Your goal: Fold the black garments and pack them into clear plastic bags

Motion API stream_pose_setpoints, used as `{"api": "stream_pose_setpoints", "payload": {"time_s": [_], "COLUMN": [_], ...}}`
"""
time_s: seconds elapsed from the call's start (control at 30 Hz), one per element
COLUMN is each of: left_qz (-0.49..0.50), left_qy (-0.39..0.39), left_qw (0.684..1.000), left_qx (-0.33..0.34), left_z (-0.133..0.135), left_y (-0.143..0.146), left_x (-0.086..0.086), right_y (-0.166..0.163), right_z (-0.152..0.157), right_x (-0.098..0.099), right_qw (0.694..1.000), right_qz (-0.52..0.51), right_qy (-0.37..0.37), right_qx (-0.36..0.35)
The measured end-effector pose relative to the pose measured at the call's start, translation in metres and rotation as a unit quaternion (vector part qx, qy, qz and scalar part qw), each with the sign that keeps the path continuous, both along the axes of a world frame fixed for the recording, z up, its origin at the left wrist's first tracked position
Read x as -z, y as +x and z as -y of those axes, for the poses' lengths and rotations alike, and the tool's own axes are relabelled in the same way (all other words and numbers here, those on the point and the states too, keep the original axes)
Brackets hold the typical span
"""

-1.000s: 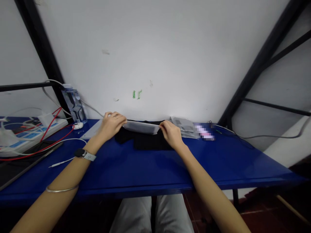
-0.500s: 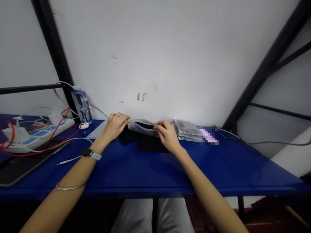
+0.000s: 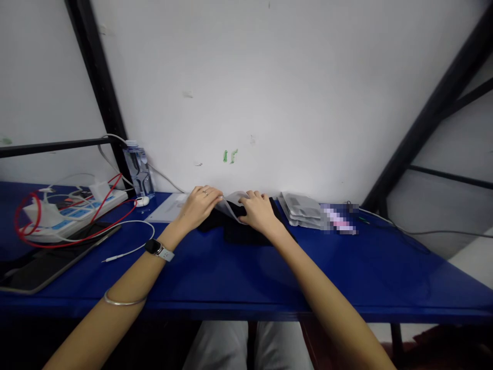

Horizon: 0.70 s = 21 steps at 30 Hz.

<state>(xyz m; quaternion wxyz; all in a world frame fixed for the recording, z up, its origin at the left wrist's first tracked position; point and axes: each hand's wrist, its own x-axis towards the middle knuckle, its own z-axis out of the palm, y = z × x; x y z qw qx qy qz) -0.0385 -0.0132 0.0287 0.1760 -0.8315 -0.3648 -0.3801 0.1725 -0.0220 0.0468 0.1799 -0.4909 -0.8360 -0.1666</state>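
A translucent frosted plastic bag (image 3: 228, 206) stands between my hands above dark cloth, its mouth partly spread. My left hand (image 3: 203, 204) pinches the bag's left edge between thumb and fingers. With fingers bent, my right hand (image 3: 259, 209) grips the bag's right side, thumb at the opening. Black fabric (image 3: 246, 234) lies folded on the desk beneath and in front of the bag. Some black material shows at the bag's mouth; whether it is inside cannot be made out. A stack of similar bags (image 3: 302, 209) lies to the right of my right hand.
On the blue desk (image 3: 215, 277), a power strip (image 3: 77, 216) with red and white cables sits at left beside a dark tablet (image 3: 57, 262). A clear bottle (image 3: 139, 167), a white earbud case (image 3: 141, 201) and a paper sheet (image 3: 165, 208) are near the wall.
My hands have drawn closer together, and the bag's mouth, wide before, is now narrower and bent. The whole view has shifted slightly.
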Motion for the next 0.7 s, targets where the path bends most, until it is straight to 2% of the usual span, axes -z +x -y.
{"api": "stream_pose_setpoints", "payload": {"time_s": [0.07,0.17,0.27,0.37,0.43,0.47,0.6,0.63,0.7], "left_qz": [0.046,0.111,0.143,0.18,0.21,0.224,0.267,0.279,0.309], "left_qy": [-0.028,-0.103,-0.164,-0.165,-0.149,-0.142,-0.126,-0.118,-0.088], "left_qw": [0.998,0.986,0.972,0.968,0.966,0.964,0.953,0.948,0.929], "left_qx": [0.022,0.063,0.087,0.058,0.028,0.012,-0.068,-0.102,-0.185], "left_z": [0.0,-0.001,-0.005,-0.01,-0.013,-0.014,-0.02,-0.021,-0.021], "left_y": [0.002,0.003,0.0,-0.005,-0.01,-0.013,-0.031,-0.038,-0.054], "left_x": [0.001,0.002,0.003,0.004,0.002,0.001,-0.006,-0.008,-0.012], "right_y": [-0.001,0.008,0.021,0.03,0.032,0.032,0.037,0.04,0.047], "right_z": [-0.001,-0.005,-0.011,-0.018,-0.022,-0.025,-0.034,-0.036,-0.04], "right_x": [0.005,0.008,0.007,0.004,0.001,0.0,0.0,0.002,0.007], "right_qw": [1.0,0.995,0.98,0.942,0.896,0.864,0.7,0.669,0.63], "right_qz": [-0.016,-0.095,-0.188,-0.304,-0.41,-0.473,-0.691,-0.72,-0.756], "right_qy": [0.012,-0.003,-0.007,0.0,0.018,0.029,0.035,0.023,-0.008], "right_qx": [0.015,0.0,-0.066,-0.145,-0.168,-0.17,-0.178,-0.184,-0.177]}}
